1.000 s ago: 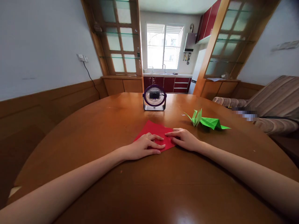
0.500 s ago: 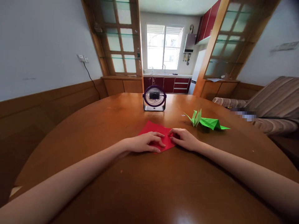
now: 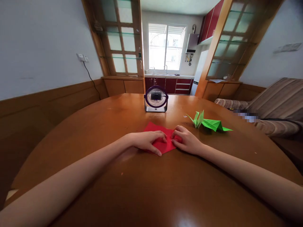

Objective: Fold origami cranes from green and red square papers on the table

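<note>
A sheet of red paper (image 3: 153, 126) lies on the brown wooden table (image 3: 151, 189), partly covered by both hands. My left hand (image 3: 147, 140) rests on its left part, thumb spread away from the bent fingers near the lower edge. On the right part, the curled fingers and thumb of my right hand (image 3: 188, 140) close on the paper close to its middle. Whether a fold is caught under those fingertips is hard to see. Beyond my right hand stand a light green origami figure (image 3: 199, 120) with pointed tips and a brighter green folded paper piece (image 3: 214, 125).
A small purple desk fan (image 3: 156, 97) stands on the table past the paper. A striped armchair (image 3: 274, 107) is at the right. Wooden cabinets (image 3: 124, 85) and a kitchen with a window (image 3: 165, 47) lie behind the table.
My left fingers have drawn back and bent more, with the thumb spread wider. My right fingers have curled in tighter over the red paper.
</note>
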### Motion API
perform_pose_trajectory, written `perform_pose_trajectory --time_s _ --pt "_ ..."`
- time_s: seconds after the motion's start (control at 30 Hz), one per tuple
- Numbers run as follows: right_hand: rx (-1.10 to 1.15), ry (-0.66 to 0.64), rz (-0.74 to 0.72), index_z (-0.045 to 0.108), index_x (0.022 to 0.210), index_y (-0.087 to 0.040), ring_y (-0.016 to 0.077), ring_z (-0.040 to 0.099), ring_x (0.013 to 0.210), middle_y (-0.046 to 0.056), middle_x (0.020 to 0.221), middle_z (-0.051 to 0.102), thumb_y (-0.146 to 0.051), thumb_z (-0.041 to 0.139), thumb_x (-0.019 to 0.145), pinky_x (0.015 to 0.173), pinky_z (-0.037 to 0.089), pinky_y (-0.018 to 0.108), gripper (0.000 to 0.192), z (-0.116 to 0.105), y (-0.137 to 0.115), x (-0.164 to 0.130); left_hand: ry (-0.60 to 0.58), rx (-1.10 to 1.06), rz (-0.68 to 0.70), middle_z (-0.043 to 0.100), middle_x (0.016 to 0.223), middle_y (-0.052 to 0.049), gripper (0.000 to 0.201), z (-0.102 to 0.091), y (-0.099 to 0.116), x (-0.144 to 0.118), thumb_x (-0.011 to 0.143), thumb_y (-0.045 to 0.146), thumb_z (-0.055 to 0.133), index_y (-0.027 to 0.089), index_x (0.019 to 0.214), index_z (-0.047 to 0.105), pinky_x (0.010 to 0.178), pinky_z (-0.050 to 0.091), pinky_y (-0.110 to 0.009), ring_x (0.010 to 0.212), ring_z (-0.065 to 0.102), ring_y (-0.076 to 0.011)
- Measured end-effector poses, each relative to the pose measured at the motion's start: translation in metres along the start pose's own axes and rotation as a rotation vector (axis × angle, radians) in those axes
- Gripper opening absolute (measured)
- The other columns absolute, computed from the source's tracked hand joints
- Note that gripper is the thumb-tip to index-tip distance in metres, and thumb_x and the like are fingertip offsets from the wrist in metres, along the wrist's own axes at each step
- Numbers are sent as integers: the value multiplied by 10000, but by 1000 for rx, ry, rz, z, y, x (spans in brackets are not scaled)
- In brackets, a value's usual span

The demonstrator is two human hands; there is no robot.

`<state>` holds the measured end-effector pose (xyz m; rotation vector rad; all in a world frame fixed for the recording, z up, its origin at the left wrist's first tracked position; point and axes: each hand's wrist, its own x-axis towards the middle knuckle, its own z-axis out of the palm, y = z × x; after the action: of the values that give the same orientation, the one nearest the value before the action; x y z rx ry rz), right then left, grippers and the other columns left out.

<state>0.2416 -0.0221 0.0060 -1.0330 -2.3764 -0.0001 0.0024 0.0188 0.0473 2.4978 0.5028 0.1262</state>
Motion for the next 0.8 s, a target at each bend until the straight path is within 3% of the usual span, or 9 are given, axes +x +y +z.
perform_pose_trajectory --time_s 0.07,0.17,0.27,0.37,0.5,0.63,0.8 --pt "-28 15 -162 622 885 -170 214 540 864 110 931 583 -202 492 868 800 450 371 135 -2 -4 -3 -1 -7 8 555 1297 -77 515 0 -1 0 719 346 778 231 1183 589 976 394 -341 1177 544 -254" --pt "0 -115 -405 645 1026 -188 203 561 873 101 955 630 -174 440 888 822 460 364 248 -5 -11 -7 4 3 1 551 1309 -75 537 0 -4 0 705 392 784 236 1184 596 985 388 -342 1189 537 -258" --pt "-19 -220 -507 609 1196 -190 219 560 948 107 1069 637 -191 420 899 875 457 378 352 -7 -16 -8 4 28 -13 553 1306 -68 552 1 -7 -1 707 435 774 252 1195 593 969 397 -340 1176 544 -257" --pt "-66 -284 -525 579 1264 -175 231 546 994 110 1137 620 -202 406 915 910 447 389 391 -8 -20 -7 -2 49 -10 550 1312 -63 551 1 -8 -1 719 451 761 260 1206 588 957 404 -335 1169 548 -255" --pt "-85 -276 -489 610 1221 -154 226 551 953 117 1110 629 -203 407 917 864 458 375 369 -13 -21 -6 -12 74 -31 540 1326 -57 544 0 -7 -2 721 468 754 263 1197 590 952 408 -330 1169 551 -256" --pt "-114 -255 -432 645 1152 -167 216 575 882 106 1003 663 -192 424 905 800 458 367 332 -19 -12 -11 -25 104 -50 505 1368 -73 562 0 -6 -3 743 458 740 257 1238 566 988 389 -347 1228 511 -271" --pt "-115 -231 -433 655 1137 -174 224 588 961 107 1008 663 -202 454 909 847 456 377 305 -22 3 -20 -32 108 -30 473 1401 -72 555 0 -9 -5 763 461 722 256 1252 556 1006 382 -350 1251 493 -270"
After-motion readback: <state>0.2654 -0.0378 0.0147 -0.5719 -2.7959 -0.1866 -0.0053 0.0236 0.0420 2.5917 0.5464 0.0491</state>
